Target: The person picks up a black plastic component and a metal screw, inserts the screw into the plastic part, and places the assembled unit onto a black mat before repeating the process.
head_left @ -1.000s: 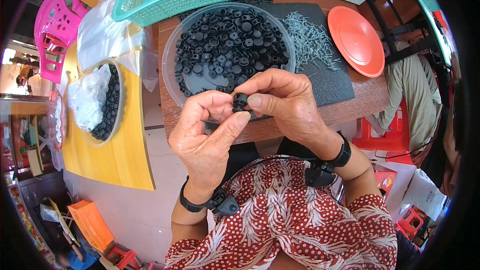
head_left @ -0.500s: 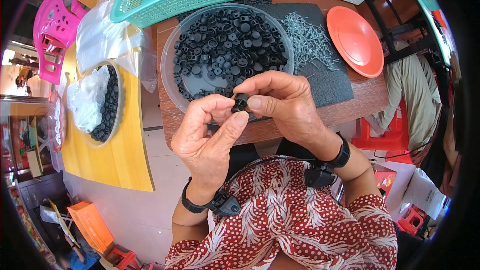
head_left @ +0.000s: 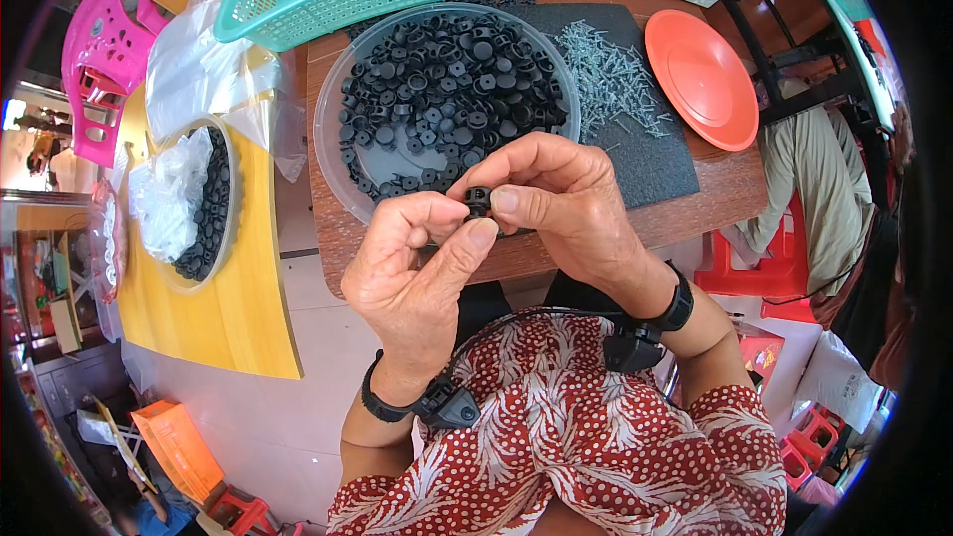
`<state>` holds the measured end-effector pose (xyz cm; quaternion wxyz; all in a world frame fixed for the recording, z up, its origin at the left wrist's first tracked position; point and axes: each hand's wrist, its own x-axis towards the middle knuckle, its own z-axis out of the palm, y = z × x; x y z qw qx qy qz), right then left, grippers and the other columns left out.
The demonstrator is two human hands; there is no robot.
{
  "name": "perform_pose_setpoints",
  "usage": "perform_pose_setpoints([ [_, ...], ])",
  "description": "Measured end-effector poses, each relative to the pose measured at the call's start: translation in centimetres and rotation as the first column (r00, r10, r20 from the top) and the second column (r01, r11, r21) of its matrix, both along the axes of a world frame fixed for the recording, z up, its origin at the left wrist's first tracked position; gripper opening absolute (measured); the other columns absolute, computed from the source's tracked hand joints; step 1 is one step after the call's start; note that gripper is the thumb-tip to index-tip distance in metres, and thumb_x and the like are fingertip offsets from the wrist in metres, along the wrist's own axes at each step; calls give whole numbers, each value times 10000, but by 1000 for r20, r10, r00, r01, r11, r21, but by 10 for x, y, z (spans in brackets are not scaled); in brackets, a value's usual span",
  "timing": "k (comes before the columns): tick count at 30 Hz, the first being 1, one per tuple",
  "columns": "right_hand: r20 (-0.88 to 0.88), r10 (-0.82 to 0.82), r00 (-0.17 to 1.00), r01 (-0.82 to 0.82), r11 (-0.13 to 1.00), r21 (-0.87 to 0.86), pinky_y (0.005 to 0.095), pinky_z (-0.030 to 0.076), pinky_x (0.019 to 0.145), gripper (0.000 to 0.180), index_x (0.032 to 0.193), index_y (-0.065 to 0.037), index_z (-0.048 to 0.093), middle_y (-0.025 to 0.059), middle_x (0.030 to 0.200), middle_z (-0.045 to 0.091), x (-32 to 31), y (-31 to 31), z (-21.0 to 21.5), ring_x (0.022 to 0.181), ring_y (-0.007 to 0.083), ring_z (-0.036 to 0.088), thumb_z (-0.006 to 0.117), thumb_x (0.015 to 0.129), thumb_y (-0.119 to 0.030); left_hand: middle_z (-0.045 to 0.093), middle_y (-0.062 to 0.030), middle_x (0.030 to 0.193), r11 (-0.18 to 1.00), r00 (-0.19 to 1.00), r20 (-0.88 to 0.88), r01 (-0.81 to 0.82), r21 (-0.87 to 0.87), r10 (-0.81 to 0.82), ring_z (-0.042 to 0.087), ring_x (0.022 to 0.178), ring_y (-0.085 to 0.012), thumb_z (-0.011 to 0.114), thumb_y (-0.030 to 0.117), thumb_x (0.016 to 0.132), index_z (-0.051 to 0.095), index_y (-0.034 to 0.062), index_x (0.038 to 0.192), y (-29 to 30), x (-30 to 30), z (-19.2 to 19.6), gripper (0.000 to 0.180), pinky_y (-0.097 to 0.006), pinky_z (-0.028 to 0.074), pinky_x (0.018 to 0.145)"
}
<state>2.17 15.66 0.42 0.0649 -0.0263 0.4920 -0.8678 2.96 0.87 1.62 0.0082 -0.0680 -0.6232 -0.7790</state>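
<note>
One ribbed black plastic knob (head_left: 478, 201)

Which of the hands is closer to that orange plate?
Right. The right hand sits below and left of the orange plate; the left hand is farther left, both pinching a small black part.

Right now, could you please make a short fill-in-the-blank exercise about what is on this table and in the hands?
1. Both hands, the left hand and the right hand, pinch one small ____ plastic part.
2. The clear round tray is full of black parts of the same ____.
3. The grey screws lie on a dark ____.
4. The round plate is ____.

Missing words: black; kind; mat; orange
</note>
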Motion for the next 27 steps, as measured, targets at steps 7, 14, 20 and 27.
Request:
perform_pose_setpoints([
  [7,27,-26,999,25,998,49,219,491,672,130,940,-2,635,58,888,654,2,1,3,750,77,580,594,818,18,631,-87,807,991,996,60,63,116,-71,596,738,-88,662,-54,786,527,-58,1014,0,-3,4,266,-170,469,639],
  [14,15,-56,998,55,997,58,196,466,612,139,944,-18,649,19,833,634,2,1,-4,696,60,555,617,811,6,634,-114,787,997,996,79,46,66,-51,620,689,-136,660,-59,765,534,-96,1061,4,-4,3,324,-208,514,596],
  [20,56,-65,996,62,997,51,198,466,610,127,942,-19,648,17,826,632,2,1,-2,684,62,549,623,818,-10,640,-119,793,998,997,56,48,38,-50,616,687,-131,669,-54,759,544,-99,1065,4,-5,1,333,-208,513,596],
  [27,65,-81,995,79,996,41,206,465,604,114,928,-8,641,26,818,628,3,0,-4,675,75,550,633,817,-32,636,-97,777,998,997,62,54,-40,-52,598,670,-103,676,-63,748,563,-92,1042,6,-5,5,316,-184,491,594],
])
